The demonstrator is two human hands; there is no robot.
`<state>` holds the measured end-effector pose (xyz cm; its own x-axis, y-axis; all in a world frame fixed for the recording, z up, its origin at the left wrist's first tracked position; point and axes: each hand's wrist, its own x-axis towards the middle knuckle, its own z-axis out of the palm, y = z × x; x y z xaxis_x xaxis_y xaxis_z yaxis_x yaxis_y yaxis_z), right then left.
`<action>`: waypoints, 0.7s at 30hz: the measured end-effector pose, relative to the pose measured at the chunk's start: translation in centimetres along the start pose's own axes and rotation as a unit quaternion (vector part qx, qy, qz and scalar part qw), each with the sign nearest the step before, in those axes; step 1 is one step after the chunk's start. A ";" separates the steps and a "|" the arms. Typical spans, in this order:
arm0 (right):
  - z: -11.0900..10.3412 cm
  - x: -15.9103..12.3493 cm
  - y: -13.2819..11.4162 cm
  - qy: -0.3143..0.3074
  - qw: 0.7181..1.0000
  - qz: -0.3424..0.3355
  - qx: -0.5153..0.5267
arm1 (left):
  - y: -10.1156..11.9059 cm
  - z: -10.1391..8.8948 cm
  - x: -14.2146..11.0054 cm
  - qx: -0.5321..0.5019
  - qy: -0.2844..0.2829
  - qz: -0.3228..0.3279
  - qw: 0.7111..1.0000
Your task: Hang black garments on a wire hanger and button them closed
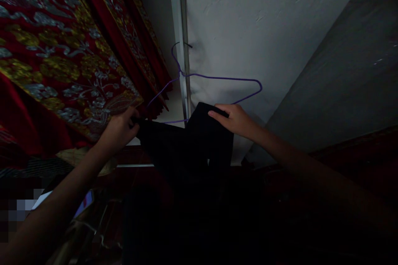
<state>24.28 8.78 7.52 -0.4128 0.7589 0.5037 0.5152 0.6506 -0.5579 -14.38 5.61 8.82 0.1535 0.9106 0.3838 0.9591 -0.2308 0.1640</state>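
A dark garment (186,149), too dim to tell its kind, is stretched between my two hands. My left hand (122,126) pinches its upper left edge. At its upper right, my right hand (231,118) grips a folded part, thumb on top. Behind the cloth a purple wire hanger (222,78) hangs with its hook at a pale metal post (183,49). The hanger's lower bar shows just above the garment's top edge between my hands, and part of it is hidden by the cloth. The garment's lower end fades into darkness.
Red cloth with gold and silver embroidery (62,54) drapes on the left, close to my left hand. A pale wall (248,20) stands behind the hanger, with a darker grey surface (345,58) at right. Cluttered items, hard to make out, lie at lower left.
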 end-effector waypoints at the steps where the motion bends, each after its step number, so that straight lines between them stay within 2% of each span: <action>1: 0.1 0.0 0.1 0.003 1.000 0.001 0.002 | -0.5 0.3 -0.2 0.003 -0.017 -0.012 1.000; 3: 0.4 0.0 0.2 0.004 1.000 0.000 0.011 | -1.2 1.0 -0.4 0.003 -0.036 -0.029 0.999; 5: 0.7 0.0 0.4 -0.002 1.000 -0.001 0.023 | -1.5 1.7 -0.3 0.002 -0.031 -0.043 0.999; 9: 0.7 -0.2 0.6 -0.020 0.999 -0.002 0.030 | -0.3 1.7 0.6 0.013 -0.006 -0.068 0.998; 13: 0.5 -0.4 0.7 -0.023 0.999 -0.003 0.031 | 2.0 -0.3 1.5 0.011 0.013 -0.069 0.997; 18: 1.3 0.0 0.5 -0.045 0.997 0.019 0.065 | 4.0 -3.8 1.7 -0.017 0.114 -0.036 0.993; 21: 1.8 0.4 0.5 -0.037 0.998 0.015 0.056 | 4.4 -5.1 1.6 -0.024 0.139 -0.032 0.989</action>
<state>23.04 9.49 6.27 -0.4545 0.7752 0.4387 0.4419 0.6239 -0.6446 -11.10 4.27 14.83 0.0154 0.7955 0.6058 0.9514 -0.1980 0.2359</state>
